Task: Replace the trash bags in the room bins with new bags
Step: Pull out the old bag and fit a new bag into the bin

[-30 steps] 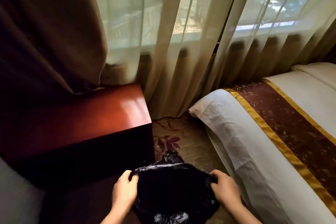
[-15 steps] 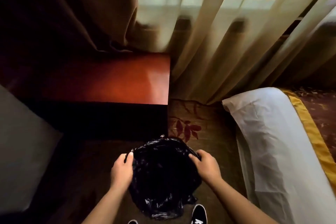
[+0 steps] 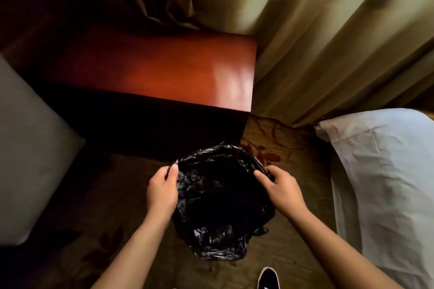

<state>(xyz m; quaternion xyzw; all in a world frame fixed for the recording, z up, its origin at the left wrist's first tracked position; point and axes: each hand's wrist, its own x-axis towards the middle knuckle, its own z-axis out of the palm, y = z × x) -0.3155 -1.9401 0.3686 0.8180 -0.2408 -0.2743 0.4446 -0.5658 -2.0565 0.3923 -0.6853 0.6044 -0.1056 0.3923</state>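
A crinkled black trash bag (image 3: 220, 202) hangs open just above the patterned carpet in the lower middle of the head view. My left hand (image 3: 162, 189) grips its left rim, thumb over the edge. My right hand (image 3: 280, 189) grips the right rim, fingers curled on the plastic. The mouth of the bag is spread between both hands and its inside is dark. I cannot tell whether a bin stands under the plastic.
A red-brown wooden side table (image 3: 150, 70) stands just behind the bag. Beige curtains (image 3: 328, 42) hang at the back. A white-sheeted bed corner (image 3: 385, 171) lies to the right, a grey cushion (image 3: 30, 148) to the left. My black shoe (image 3: 269, 278) is below the bag.
The view has tilted down from the window toward the floor. Both hands keep hold of the bag's rim, and the bag now sits further from the frame's bottom edge.
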